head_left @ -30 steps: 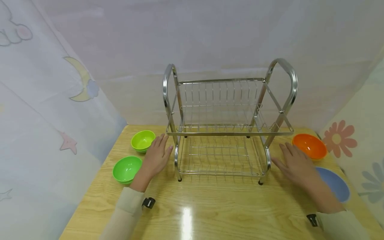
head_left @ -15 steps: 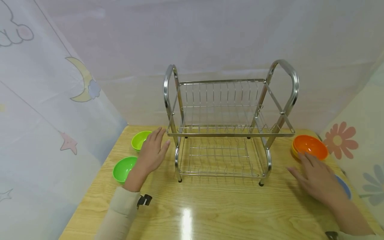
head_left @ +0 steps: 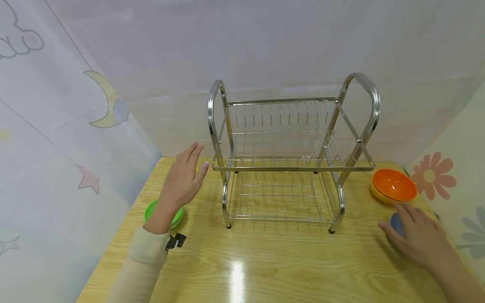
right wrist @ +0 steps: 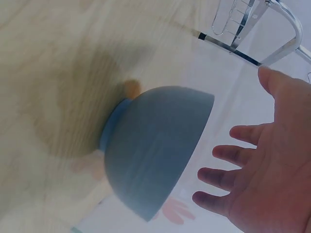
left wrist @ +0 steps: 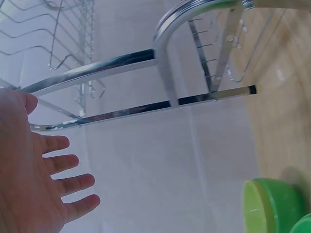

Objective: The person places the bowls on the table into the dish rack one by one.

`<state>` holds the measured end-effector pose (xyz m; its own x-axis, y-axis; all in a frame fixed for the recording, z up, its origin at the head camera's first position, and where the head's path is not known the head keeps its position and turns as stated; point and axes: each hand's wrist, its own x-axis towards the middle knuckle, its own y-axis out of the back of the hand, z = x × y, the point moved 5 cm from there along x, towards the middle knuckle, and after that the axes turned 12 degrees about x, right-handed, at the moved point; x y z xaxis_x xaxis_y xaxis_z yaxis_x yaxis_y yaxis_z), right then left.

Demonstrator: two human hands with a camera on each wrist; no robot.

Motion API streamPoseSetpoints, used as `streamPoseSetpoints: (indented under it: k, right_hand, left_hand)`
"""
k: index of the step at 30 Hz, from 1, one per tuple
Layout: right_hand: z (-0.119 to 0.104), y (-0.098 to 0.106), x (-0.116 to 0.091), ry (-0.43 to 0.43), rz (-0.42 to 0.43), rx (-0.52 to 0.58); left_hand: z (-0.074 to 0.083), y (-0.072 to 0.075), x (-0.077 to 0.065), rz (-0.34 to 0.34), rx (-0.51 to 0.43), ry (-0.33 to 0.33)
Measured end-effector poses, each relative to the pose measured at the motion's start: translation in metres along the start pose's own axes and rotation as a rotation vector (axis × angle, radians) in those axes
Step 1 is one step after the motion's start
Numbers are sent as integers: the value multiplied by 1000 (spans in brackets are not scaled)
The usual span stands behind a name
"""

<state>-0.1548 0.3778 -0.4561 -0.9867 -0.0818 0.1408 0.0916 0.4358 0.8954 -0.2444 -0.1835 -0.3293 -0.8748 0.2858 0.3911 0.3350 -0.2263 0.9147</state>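
Note:
My left hand, fingers extended, hovers left of a two-tier metal dish rack and holds nothing. Beneath it, the yellow-green bowl is mostly hidden in the head view. The green bowl is partly covered by my left wrist. Over at the right, my right hand is spread above a blue bowl. The right wrist view shows a gap between its fingers and the bowl's rim. In the head view only the bowl's left part shows.
An orange bowl sits in a yellow one behind my right hand. Everything stands on a wooden table. A pale cloth backdrop hangs close behind the rack, with printed cloth at both sides.
My right hand has moved right and toward me, from beside the rack to over the blue bowl. My left hand has drifted left and up, covering the yellow-green bowl.

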Motion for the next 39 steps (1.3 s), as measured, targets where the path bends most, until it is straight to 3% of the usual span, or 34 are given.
streamPoseSetpoints:
  k: [17,23,31,39]
  right_hand:
    - [28,1,-20,-73,38,-34]
    - [34,3,-24,-29,89,-45]
    - [38,4,-32,-102,76,3]
    - [43,2,-37,-145,46,29]
  left_hand:
    - [12,59,36,154,-16,-25]
    - [21,79,50,192,-10,-42]
    - [35,96,74,188,-15,-36]
    - [50,102,92,156,27,-57]
